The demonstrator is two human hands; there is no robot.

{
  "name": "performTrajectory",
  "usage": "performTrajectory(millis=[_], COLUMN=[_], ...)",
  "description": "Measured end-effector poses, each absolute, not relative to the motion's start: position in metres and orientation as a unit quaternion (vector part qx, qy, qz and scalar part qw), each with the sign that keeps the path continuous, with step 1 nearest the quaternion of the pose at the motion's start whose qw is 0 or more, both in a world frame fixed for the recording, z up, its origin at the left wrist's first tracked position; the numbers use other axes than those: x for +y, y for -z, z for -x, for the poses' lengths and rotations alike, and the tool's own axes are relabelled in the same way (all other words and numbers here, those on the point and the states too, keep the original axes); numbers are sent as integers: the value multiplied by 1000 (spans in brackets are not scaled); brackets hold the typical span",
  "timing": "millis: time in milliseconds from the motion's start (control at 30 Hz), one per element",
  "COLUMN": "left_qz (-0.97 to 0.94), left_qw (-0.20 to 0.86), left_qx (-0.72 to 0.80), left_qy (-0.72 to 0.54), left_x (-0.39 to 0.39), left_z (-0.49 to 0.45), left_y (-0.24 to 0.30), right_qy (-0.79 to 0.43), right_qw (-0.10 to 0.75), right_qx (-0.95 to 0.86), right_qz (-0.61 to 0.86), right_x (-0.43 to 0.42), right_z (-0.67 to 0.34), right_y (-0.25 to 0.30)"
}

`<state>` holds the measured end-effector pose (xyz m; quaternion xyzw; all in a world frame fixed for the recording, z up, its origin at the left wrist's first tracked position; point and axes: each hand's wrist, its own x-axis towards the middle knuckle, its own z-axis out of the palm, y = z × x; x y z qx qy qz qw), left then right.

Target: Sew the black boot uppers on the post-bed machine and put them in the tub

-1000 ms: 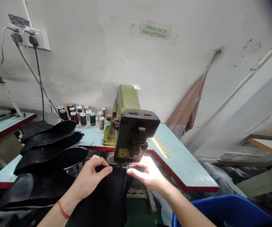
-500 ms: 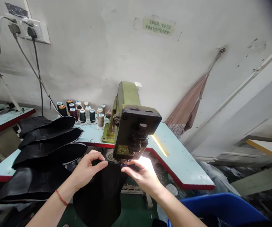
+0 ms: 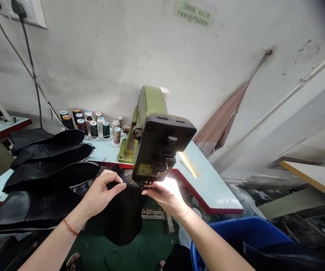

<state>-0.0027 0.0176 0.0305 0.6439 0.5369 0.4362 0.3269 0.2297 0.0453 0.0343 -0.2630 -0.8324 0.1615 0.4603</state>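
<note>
A black boot upper (image 3: pixel 125 218) hangs down from under the head of a green sewing machine (image 3: pixel 154 101), its top edge at the needle area. My left hand (image 3: pixel 103 192) pinches this edge between thumb and fingers, just left of the machine head. On the other side, my right hand (image 3: pixel 165 194) grips the same edge close beside the needle, lit by the machine's lamp. The needle tip and the stitch line are hidden by the head and my fingers.
Several black boot uppers (image 3: pixel 49 177) lie stacked on the left of the pale blue table (image 3: pixel 213 188). Thread spools (image 3: pixel 93 130) stand behind them. Tweezers (image 3: pixel 184 164) lie right of the machine. A blue bin (image 3: pixel 235 229) holding dark material is at lower right. A brown cloth (image 3: pixel 221 124) hangs on the wall.
My view has tipped down slightly, so more floor shows. Both hands keep their grip at the machine, and the hanging lower part of the boot upper has swung a little.
</note>
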Motion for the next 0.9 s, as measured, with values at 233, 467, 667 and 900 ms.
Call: performTrajectory(millis=[233,467,667,900], left_qz=[-649,-694,-630,-599], left_qw=[328,237,379,418], left_qx=[539,562,524,520], left_qy=[-425,-382,-430,-442], left_x=[19,4,9,9], left_z=[5,-18,-27,-24], left_y=[-24,-40,-35,-32], right_qy=[-236,-396,-438,-534], right_qw=[421,395,317,333], right_qx=[-820,-750,-755,-669], right_qz=[306,354,370,394], right_x=[44,41,45,39], right_z=[-227,-219,-233,-244], right_y=[-40,-52,-67,-52])
